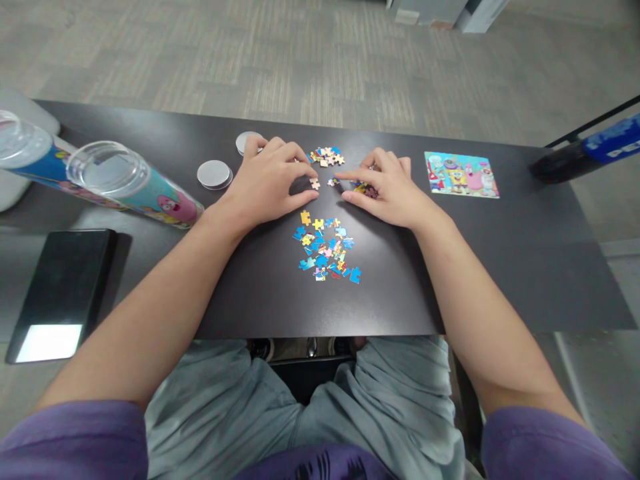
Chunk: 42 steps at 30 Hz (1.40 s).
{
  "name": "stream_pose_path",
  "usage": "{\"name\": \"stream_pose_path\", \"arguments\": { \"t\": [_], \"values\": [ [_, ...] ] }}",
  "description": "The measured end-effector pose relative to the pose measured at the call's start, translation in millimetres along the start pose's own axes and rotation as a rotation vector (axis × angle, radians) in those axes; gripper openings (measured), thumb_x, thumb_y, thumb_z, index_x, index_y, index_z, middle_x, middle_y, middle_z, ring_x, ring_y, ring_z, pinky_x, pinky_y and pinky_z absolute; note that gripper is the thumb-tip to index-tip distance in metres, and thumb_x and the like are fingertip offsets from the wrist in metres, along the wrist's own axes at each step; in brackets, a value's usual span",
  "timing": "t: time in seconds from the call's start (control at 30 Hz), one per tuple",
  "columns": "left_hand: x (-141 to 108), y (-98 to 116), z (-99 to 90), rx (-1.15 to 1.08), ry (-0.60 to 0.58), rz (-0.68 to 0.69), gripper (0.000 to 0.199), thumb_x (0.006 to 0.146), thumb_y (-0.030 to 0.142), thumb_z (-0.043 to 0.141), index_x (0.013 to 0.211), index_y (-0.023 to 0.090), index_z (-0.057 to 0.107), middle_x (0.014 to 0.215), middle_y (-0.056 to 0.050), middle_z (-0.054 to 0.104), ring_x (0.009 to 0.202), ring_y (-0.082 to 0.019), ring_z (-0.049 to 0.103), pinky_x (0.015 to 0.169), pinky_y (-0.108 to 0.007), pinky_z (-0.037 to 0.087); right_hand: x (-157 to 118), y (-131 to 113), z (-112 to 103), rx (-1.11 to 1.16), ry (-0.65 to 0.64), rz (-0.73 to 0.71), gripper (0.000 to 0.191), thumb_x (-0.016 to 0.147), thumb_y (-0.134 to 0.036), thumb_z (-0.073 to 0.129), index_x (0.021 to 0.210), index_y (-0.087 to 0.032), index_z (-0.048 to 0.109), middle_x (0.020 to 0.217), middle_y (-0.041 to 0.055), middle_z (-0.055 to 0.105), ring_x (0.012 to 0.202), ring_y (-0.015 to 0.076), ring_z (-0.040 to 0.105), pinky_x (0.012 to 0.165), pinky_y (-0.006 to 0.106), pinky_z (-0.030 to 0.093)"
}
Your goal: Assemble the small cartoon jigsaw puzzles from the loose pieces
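Fingers parted, my left hand is beside a pale puzzle piece, my right hand near a small blue one (contact, I can't tell); dragging sideways could scatter the heap beneath my right palm.

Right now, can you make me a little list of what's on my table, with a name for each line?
table: dark, smooth
left hand: by a small pale jigsaw piece; grip unclear
right hand: over colourful cardboard pieces
nearest pieces: loose, mostly blue and yellow cluster
picture: bright rectangular cartoon card, right
tubes: two clear-topped cartoon cylinders, left
discs: round, flat, whitish
device: flat black rectangle
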<state>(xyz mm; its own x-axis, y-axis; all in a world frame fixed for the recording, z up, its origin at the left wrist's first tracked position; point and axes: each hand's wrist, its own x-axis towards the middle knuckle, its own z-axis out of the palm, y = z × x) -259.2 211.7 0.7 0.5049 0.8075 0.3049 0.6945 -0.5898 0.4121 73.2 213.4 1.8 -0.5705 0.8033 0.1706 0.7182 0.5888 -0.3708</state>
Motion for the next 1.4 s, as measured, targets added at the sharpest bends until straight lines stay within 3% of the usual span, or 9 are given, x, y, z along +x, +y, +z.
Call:
{"name": "stream_pose_path", "arguments": {
  "t": [0.27,0.5,0.7,0.8,0.93,1.1,1.23,1.4],
  "values": [
    [3.4,5.5,2.7,0.011,0.001,-0.041,0.019,0.112,0.051,0.084,0.112,0.037,0.098,0.134,-0.011,0.092,0.134,-0.044,0.076,0.138,-0.08,0.041,1.5,-5.9,-3.0,0.023,-0.083,-0.042,0.033,0.126,-0.059,0.08,0.146,-0.039,0.099,0.145,0.0142,0.078,0.136,0.0452,0.073,0.128,0.071,0.044],
    [2.5,2.7,7.2,0.029,0.049,-0.026,0.034,0.121,0.051,0.066,0.114,0.038,0.096,0.127,-0.011,0.092,0.133,-0.043,0.077,0.14,-0.08,0.04,2.8,-9.4,-3.0,0.038,-0.049,-0.006,0.034,0.127,-0.059,0.075,0.147,-0.041,0.097,0.14,0.0129,0.08,0.133,0.0447,0.073,0.126,0.069,0.044],
    [2.1,-1.1,10.4,0.01,0.048,-0.061,0.036,0.122,0.056,0.066,0.109,0.034,0.092,0.137,-0.011,0.091,0.134,-0.042,0.078,0.139,-0.078,0.04,3.1,-12.2,-1.8,0.054,-0.081,-0.049,0.029,0.125,-0.06,0.08,0.129,-0.039,0.1,0.136,0.0128,0.08,0.129,0.043,0.071,0.125,0.067,0.044],
    [3.6,1.8,4.6,0.0,0.015,-0.103,0.031,0.119,0.055,0.07,0.112,0.035,0.092,0.142,-0.011,0.091,0.139,-0.042,0.079,0.138,-0.078,0.041,3.5,-13.2,-2.0,0.067,-0.095,-0.075,0.027,0.122,-0.059,0.083,0.123,-0.039,0.1,0.132,0.0109,0.079,0.126,0.0412,0.072,0.126,0.066,0.045],
    [4.7,-3.5,-7.0,0.032,0.036,-0.148,0.035,0.123,0.056,0.063,0.121,0.04,0.093,0.144,-0.01,0.091,0.139,-0.042,0.079,0.135,-0.082,0.041,3.3,-14.3,-3.3,0.076,-0.095,-0.055,0.025,0.122,-0.058,0.083,0.122,-0.039,0.1,0.128,0.01,0.078,0.125,0.0409,0.072,0.127,0.067,0.045],
    [1.3,-21.6,-13.4,0.041,0.045,-0.097,0.028,0.115,0.064,0.078,0.116,0.041,0.093,0.133,-0.007,0.094,0.132,-0.04,0.078,0.13,-0.081,0.045,2.7,-15.6,-2.4,0.104,-0.082,-0.058,0.027,0.124,-0.054,0.079,0.136,-0.044,0.102,0.129,0.0096,0.079,0.124,0.0395,0.073,0.127,0.067,0.043],
    [-0.2,-24.1,-8.6,0.02,0.02,-0.101,0.025,0.108,0.064,0.086,0.112,0.04,0.094,0.134,-0.008,0.093,0.132,-0.041,0.079,0.127,-0.079,0.045,3.6,-10.8,0.9,0.136,-0.089,-0.118,0.028,0.122,-0.058,0.082,0.126,-0.044,0.105,0.124,0.0082,0.077,0.119,0.037,0.07,0.124,0.064,0.04],
    [1.4,-10.9,1.9,-0.017,0.038,-0.136,0.021,0.104,0.059,0.093,0.109,0.038,0.093,0.135,-0.009,0.091,0.133,-0.044,0.078,0.124,-0.075,0.046,4.1,-3.7,4.5,0.242,-0.146,-0.244,0.038,0.12,-0.068,0.083,0.116,-0.037,0.104,0.11,0.0048,0.074,0.11,0.0316,0.067,0.122,0.061,0.035]
  ]
}}
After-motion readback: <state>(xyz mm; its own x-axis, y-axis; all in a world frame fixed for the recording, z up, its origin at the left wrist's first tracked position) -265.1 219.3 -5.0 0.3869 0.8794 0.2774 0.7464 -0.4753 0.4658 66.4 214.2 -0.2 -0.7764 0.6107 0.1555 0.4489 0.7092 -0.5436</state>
